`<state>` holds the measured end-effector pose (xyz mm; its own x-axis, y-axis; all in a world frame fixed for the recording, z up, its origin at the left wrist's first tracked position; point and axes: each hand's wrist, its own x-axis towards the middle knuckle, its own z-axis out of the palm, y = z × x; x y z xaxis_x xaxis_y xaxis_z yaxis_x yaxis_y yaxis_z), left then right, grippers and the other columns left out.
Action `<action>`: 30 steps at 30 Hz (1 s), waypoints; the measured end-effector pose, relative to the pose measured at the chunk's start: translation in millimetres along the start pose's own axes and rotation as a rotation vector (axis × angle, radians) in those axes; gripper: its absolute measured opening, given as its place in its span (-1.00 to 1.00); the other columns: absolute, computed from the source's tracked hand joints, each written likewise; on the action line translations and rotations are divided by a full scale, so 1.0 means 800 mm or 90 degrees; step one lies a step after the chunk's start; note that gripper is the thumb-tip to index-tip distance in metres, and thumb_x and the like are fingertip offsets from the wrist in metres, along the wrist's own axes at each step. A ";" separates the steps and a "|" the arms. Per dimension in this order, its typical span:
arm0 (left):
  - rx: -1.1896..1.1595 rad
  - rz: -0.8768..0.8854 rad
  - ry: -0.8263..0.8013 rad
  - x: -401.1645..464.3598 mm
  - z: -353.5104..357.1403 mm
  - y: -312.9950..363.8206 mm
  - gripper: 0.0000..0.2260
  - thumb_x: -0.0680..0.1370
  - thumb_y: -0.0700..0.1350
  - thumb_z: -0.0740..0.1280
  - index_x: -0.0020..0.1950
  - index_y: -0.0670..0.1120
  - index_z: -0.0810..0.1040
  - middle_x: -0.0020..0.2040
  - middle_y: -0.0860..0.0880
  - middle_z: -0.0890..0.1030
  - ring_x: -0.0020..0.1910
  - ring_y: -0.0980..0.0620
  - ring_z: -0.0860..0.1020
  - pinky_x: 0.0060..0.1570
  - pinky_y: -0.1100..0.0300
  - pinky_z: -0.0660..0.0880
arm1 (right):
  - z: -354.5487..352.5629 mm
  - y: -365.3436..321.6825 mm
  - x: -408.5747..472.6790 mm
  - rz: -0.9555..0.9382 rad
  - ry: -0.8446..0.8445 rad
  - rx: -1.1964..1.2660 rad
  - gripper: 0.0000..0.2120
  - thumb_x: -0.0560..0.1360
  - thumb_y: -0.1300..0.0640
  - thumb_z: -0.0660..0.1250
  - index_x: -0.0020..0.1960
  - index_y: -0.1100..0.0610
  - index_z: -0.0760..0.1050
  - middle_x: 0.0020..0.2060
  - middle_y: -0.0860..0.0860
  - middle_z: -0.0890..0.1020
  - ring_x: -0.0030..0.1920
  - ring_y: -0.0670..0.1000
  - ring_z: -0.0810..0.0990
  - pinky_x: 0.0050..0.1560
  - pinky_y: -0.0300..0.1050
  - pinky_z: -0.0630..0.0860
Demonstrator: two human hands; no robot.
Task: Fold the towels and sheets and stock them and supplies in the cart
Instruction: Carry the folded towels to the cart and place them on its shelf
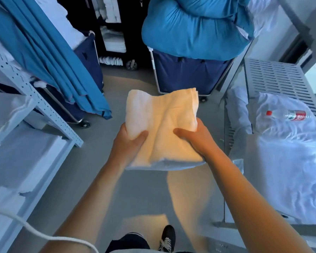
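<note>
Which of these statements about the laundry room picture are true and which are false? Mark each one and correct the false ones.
1. Both hands hold the folded towel. True: left hand, right hand.
2. The water bottle stands upright. False: it lies on its side on white linen.
3. A blue bundle tops the navy bin. True.
4. The towel rests on the floor. False: it is held in the air.

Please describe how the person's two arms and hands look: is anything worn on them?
Both forearms are bare up to the frame edge: no sleeves show. The left hand and the right hand wear no gloves, and no rings, watch or wristband are visible. No markings show on either arm.
</note>
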<state>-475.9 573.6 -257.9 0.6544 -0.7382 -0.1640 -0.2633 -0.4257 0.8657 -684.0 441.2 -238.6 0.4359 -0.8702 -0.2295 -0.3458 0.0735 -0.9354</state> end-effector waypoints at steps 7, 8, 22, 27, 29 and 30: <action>-0.006 -0.023 0.032 0.060 0.013 0.025 -0.48 0.47 0.25 0.45 0.35 0.14 0.40 0.09 0.18 0.56 0.04 0.12 0.56 -0.19 0.21 0.42 | -0.009 -0.014 0.080 -0.009 -0.042 0.015 -0.37 0.38 -0.14 0.55 0.31 -0.26 0.28 0.09 -0.33 0.53 0.06 -0.22 0.55 -0.14 -0.25 0.44; -0.008 -0.026 0.036 0.071 0.014 0.028 -0.47 0.47 0.26 0.45 0.36 0.13 0.41 0.10 0.16 0.56 0.05 0.11 0.57 -0.19 0.20 0.43 | -0.010 -0.017 0.092 -0.011 -0.045 0.017 -0.36 0.37 -0.14 0.55 0.32 -0.26 0.28 0.10 -0.32 0.53 0.06 -0.21 0.55 -0.13 -0.24 0.44; -0.042 0.004 0.014 0.300 0.005 0.033 -0.39 0.37 0.33 0.41 0.34 0.09 0.48 0.12 0.09 0.64 0.05 0.07 0.63 -0.08 0.12 0.55 | 0.043 -0.057 0.307 0.008 -0.041 0.014 -0.41 0.39 -0.08 0.58 0.33 -0.22 0.40 0.09 -0.23 0.66 0.01 -0.18 0.67 -0.11 -0.22 0.56; -0.059 -0.010 0.008 0.412 -0.022 0.037 -0.37 0.33 0.34 0.41 0.32 0.11 0.48 0.11 0.15 0.64 0.05 0.11 0.62 -0.11 0.16 0.52 | 0.084 -0.098 0.405 0.044 -0.030 0.027 -0.41 0.32 -0.11 0.60 0.26 -0.25 0.43 0.05 -0.24 0.69 0.02 -0.15 0.69 -0.06 -0.15 0.60; -0.063 -0.014 0.009 0.453 -0.038 0.038 -0.38 0.32 0.35 0.41 0.32 0.13 0.48 0.10 0.17 0.64 0.04 0.13 0.63 -0.13 0.18 0.51 | 0.102 -0.116 0.442 0.046 -0.028 0.030 -0.43 0.29 -0.12 0.61 0.21 -0.29 0.44 0.02 -0.29 0.69 -0.02 -0.18 0.69 -0.09 -0.18 0.59; -0.063 -0.013 0.010 0.472 -0.046 0.038 -0.37 0.33 0.35 0.41 0.33 0.13 0.48 0.11 0.16 0.64 0.04 0.12 0.63 -0.13 0.18 0.52 | 0.112 -0.125 0.459 0.046 -0.025 0.029 -0.45 0.28 -0.13 0.61 0.17 -0.31 0.43 -0.01 -0.33 0.68 -0.05 -0.22 0.69 -0.12 -0.20 0.58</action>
<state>-210.5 301.0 -275.7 0.6702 -0.7210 -0.1760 -0.1789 -0.3870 0.9046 -415.3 158.0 -253.7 0.4442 -0.8421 -0.3060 -0.3400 0.1576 -0.9271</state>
